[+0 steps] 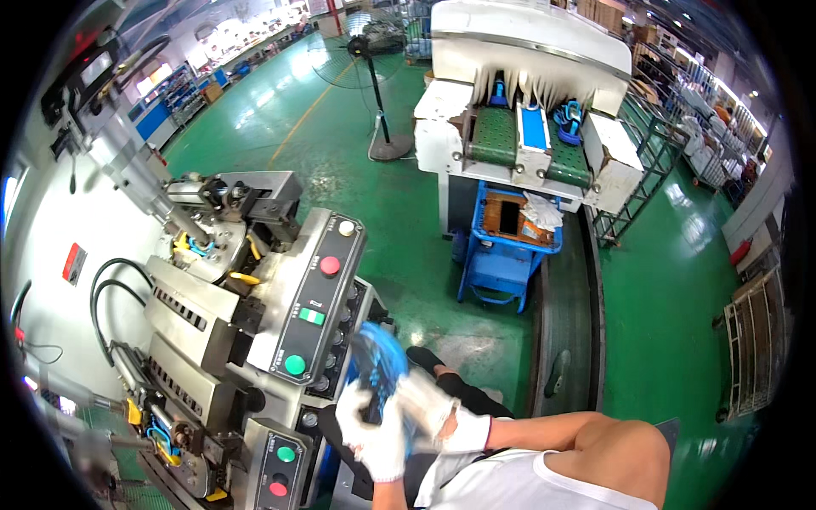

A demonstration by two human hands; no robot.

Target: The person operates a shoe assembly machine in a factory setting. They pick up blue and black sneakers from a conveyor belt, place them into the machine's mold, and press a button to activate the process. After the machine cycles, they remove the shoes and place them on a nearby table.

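Note:
A blue and black shoe upper, blurred by motion, is held up in front of my lap. My left hand, in a white glove, is closed around its lower end, with thumb and fingers on either side. Against the right side of the upper lies my right hand, also gloved in white. Its fingers are smeared, so their grip cannot be made out. Just left of the hands stands a metal machine with a control panel of coloured buttons.
A second button panel sits at the lower left, near yellow-tipped clamps. Ahead, a conveyor machine carries blue shoe pieces on green belts. A blue cart stands before it. Farther back is a pedestal fan.

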